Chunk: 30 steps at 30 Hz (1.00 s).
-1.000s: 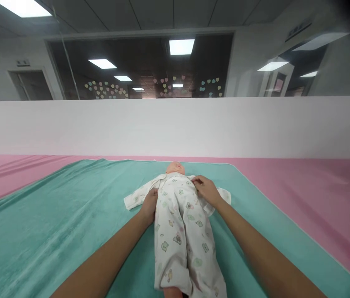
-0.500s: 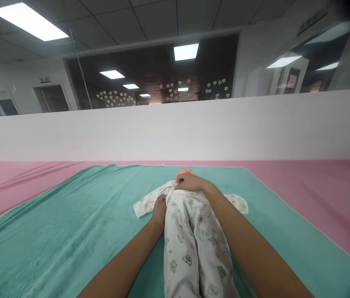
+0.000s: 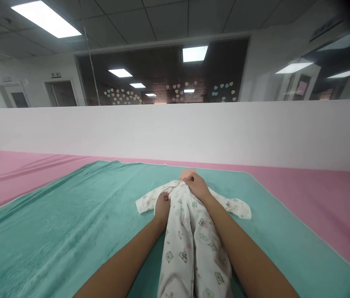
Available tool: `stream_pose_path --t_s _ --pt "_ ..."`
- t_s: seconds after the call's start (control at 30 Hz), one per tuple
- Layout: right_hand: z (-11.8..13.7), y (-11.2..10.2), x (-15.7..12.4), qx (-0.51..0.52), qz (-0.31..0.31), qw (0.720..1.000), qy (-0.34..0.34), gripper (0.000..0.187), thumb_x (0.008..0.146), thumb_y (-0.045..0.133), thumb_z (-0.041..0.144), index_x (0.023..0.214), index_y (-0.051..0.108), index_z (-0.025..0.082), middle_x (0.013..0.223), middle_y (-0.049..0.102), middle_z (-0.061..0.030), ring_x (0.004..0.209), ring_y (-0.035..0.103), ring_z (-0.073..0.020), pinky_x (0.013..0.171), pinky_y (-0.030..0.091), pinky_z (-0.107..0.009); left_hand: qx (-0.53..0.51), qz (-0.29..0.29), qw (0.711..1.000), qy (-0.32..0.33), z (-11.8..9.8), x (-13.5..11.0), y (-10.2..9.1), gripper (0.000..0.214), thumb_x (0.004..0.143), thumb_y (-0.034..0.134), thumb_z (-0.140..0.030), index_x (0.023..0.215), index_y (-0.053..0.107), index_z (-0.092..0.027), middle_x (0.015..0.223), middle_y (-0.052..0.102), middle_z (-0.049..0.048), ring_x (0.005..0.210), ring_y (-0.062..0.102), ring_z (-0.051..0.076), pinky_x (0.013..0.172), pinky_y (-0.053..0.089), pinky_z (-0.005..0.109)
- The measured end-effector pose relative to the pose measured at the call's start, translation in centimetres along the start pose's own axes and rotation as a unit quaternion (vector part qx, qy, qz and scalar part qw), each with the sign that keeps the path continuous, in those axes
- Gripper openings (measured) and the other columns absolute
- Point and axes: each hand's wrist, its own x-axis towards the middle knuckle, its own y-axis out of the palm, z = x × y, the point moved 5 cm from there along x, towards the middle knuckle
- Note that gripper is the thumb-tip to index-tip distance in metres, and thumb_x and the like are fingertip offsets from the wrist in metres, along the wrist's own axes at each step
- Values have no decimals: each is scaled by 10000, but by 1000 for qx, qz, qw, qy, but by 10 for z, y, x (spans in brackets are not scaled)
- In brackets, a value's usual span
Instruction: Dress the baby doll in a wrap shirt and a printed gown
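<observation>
A baby doll (image 3: 188, 172) lies on its back on the teal blanket, its smooth head mostly behind my right hand. It wears a white outfit (image 3: 182, 240) printed with small green and brown animals; the legs stretch toward me and both sleeves spread sideways. My left hand (image 3: 162, 205) is closed at the side of the body, its curled fingers gripping the cloth below the left-side sleeve. Near the neckline my right hand (image 3: 197, 185) pinches the upper edge of the outfit, with its wrist resting over the chest. The fingertips of both hands are partly hidden.
The teal blanket (image 3: 69, 231) has wrinkles on its left side and lies over a pink sheet (image 3: 327, 203). A low white wall (image 3: 175, 132) runs behind. Above it, a dark window (image 3: 150, 70) carries heart-shaped stickers.
My right hand has shifted slightly right and its fingers have drawn up at the neckline, uncovering more of the right-side sleeve. My left hand stays at the side. The camera view has shifted a little.
</observation>
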Motion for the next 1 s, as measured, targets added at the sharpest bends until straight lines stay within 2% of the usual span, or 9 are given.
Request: stream_pose_path --t_s 0.2,0.33,0.43,0.53,0.6,0.7,0.87,0.93,1.0 --pt "-7 -19 -35 -3 -76 995 -63 164 796 406 324 732 502 207 759 557 -8 729 498 -166 681 375 -289 145 -1 984 104 -2 4 -9 146 730 415 -112 839 455 -199 688 515 -16 635 461 147 607 331 257" --pt "-39 -46 -70 -113 -120 982 -94 184 829 384 293 870 535 196 913 555 -63 884 487 -207 792 372 -333 323 10 927 191 -15 -7 -10 120 798 426 -222 915 448 -205 961 530 52 725 506 165 604 349 260" --pt "-62 -65 -91 -191 -120 972 -58 204 815 449 351 908 543 196 930 546 -72 895 474 -225 798 366 -346 387 -10 891 236 -23 -12 -15 181 820 404 -208 990 465 -208 1100 484 82 844 529 188 675 397 288" --pt "-66 -73 -102 -201 -112 973 -29 230 822 453 410 881 550 210 907 544 -55 874 476 -212 778 368 -324 418 -74 858 289 -28 -11 -24 248 822 415 -193 1061 479 -190 1192 453 113 1062 456 248 837 383 363" --pt "-61 -69 -105 -204 -94 974 -26 205 825 448 393 844 550 215 895 544 -47 862 479 -200 742 364 -302 430 -102 849 289 -25 -6 -30 288 824 450 -251 1100 475 -174 1233 438 129 1119 411 282 872 364 398" --pt "-55 -63 -103 -211 -72 975 -8 168 816 439 334 741 521 208 819 545 -33 803 478 -184 663 336 -277 435 -90 857 262 -16 1 -32 348 830 462 -349 1130 462 -172 1211 465 119 1113 415 283 856 372 395" --pt "-65 -77 -96 -73 -54 992 83 308 801 436 432 599 403 202 564 415 39 564 390 -132 538 276 -254 439 -71 859 255 -14 1 -31 341 835 437 -298 1154 445 -180 1159 500 100 1074 435 258 858 361 380" --pt "-67 -89 -95 37 -60 992 102 342 767 486 486 596 420 198 576 438 37 565 407 -130 532 296 -253 434 -67 862 253 -16 0 -31 321 833 421 -263 1141 456 -181 1127 516 101 1063 440 260 851 359 375" --pt "-68 -100 -95 186 -59 973 119 334 745 525 519 672 485 195 627 508 21 586 462 -143 541 343 -263 414 -63 873 250 -18 1 -32 283 839 394 -247 1103 477 -188 1086 539 95 1053 452 260 847 357 372"
